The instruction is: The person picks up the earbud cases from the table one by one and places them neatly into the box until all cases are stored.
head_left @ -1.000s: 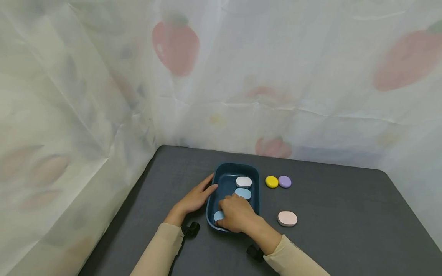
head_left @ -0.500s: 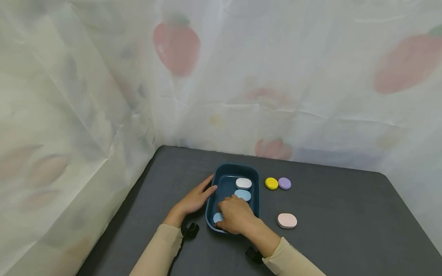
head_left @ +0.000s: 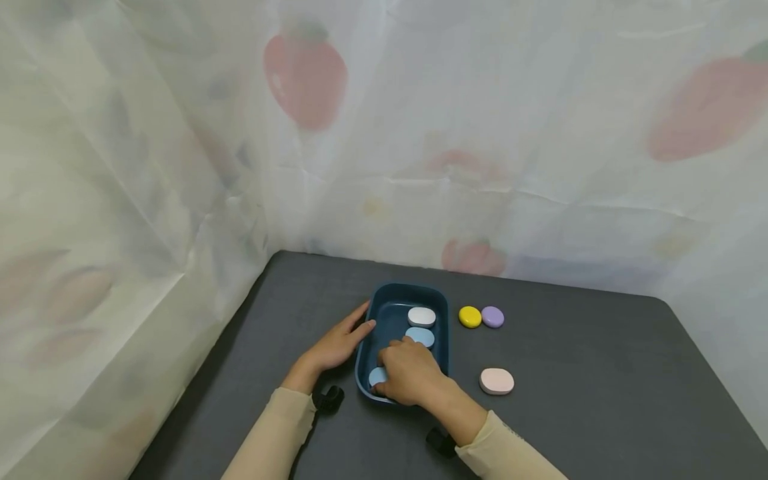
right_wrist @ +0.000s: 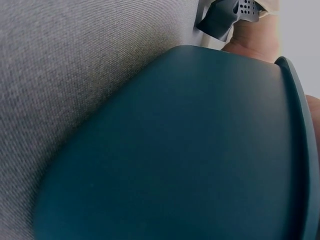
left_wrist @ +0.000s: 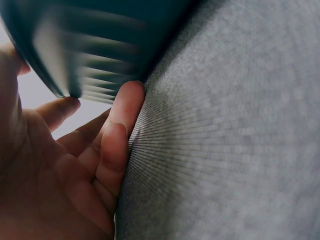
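Note:
A dark blue tray [head_left: 393, 290] stands on the dark grey table with a white oval piece [head_left: 422, 316] and a light blue oval piece [head_left: 420, 337] along its right side. My left hand [head_left: 332, 345] lies against the tray's left side, thumb at the rim and fingers along the outer wall, as the left wrist view shows. My right hand [head_left: 414, 373] reaches over the near end with bent fingers. Its thumb and index finger pinch a light blue round piece [head_left: 378, 377] in the near-left corner; the hand partly hides it. The right wrist view is mostly filled by the tray's outer wall [right_wrist: 175, 150].
Right of the tray, a yellow disc [head_left: 470, 317] and a purple disc [head_left: 493, 317] lie side by side. Closer to me is a pale pink oval piece [head_left: 497, 381]. White curtains [head_left: 384, 133] with strawberry prints hang behind and left of the table [head_left: 588, 373].
Both hands keep their places at the tray, and the pieces stay where they were. Only the head view shifts slightly.

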The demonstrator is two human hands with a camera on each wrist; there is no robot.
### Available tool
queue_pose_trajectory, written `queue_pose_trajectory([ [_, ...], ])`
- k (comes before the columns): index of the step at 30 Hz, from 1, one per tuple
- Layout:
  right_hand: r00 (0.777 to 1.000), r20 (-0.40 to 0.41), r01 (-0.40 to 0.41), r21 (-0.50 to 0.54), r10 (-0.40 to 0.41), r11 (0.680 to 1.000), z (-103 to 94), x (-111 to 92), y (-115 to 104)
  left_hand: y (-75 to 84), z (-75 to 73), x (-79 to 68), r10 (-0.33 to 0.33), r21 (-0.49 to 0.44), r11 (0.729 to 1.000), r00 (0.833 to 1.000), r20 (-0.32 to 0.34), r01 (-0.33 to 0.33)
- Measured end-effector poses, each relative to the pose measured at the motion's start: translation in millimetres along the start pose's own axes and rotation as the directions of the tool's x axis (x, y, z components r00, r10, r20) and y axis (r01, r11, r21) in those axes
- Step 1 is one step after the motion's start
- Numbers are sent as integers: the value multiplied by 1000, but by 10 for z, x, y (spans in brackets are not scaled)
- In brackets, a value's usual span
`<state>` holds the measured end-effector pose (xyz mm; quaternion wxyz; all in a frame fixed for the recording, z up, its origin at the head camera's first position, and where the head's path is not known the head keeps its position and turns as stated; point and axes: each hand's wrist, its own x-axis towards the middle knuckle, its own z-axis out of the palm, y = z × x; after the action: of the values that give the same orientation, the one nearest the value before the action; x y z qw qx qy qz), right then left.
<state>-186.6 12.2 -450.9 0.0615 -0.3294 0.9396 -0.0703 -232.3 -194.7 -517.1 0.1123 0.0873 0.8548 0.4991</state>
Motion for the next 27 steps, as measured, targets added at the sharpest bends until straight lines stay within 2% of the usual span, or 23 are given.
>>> queue_pose_trajectory([
  [11, 1000, 13, -11, -9, 11, 1000, -1, 2, 5, -3, -8, -1, -8, -7, 1000, 1000, 9, 8],
  [27, 1000, -27, 5, 68, -3, 998, -103, -61, 72, 0, -7, -9, -3, 7, 1000, 1000, 6, 3],
])
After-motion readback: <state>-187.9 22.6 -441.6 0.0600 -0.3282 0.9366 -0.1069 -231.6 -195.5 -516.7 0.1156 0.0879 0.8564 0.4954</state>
